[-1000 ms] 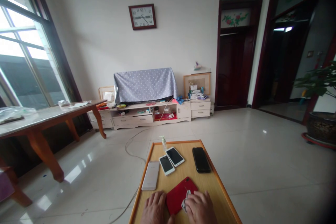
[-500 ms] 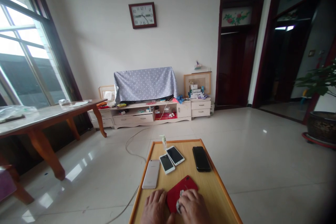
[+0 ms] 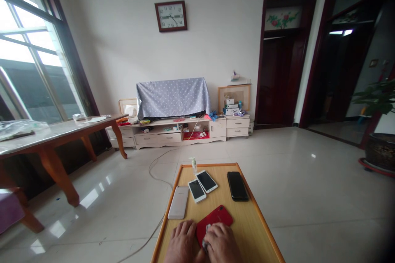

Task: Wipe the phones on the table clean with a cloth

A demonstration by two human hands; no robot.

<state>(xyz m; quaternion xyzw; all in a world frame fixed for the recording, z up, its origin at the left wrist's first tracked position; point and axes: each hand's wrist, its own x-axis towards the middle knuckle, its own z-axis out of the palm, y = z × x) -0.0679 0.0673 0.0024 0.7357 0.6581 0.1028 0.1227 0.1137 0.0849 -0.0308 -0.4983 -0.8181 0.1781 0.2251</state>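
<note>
Right hand [image 3: 220, 243] pinches a small grey cloth [image 3: 205, 243] against one glossy red phone [image 3: 214, 218], while left hand [image 3: 181, 240] lies flat just beside it, fingers spread. Farther out on the wooden table [image 3: 256, 230] sit one pale pink phone [image 3: 178, 202], two white phones [image 3: 206, 181], one black phone [image 3: 237, 186] and one pump bottle [image 3: 194, 166]

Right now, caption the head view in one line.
Left hand beside a red phone, right hand pressing a small cloth on it, four more phones on the wooden table.
</note>
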